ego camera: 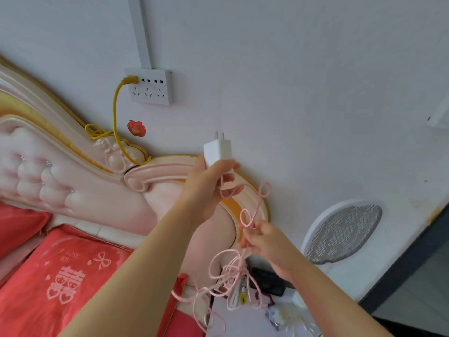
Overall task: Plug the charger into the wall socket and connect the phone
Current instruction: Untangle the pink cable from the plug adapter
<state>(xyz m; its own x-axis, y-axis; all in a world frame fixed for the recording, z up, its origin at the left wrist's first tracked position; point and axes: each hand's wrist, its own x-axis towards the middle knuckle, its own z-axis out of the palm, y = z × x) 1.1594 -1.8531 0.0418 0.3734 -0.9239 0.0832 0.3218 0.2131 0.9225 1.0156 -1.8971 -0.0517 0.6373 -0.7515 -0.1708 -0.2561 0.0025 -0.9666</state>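
My left hand [209, 188] holds a white charger [217, 149] upright in the air, its two prongs pointing up toward the wall. A white wall socket [153, 92] with several outlets is mounted above and to the left of the charger, well apart from it. A yellow plug [131, 80] fills its top left outlet. A pink cable [252, 207] runs from the charger's base in loops to my right hand [264, 242], which pinches it. The rest of the cable hangs tangled below. A dark object [269, 280] on the bedside table may be the phone; I cannot tell.
A pink and gold headboard [80, 171] runs along the wall at left, with red pillows [65, 276] below. A yellow cord [115, 122] drapes from the socket over the headboard. A red sticker [136, 128] is on the wall. An electric swatter [345, 233] leans at right.
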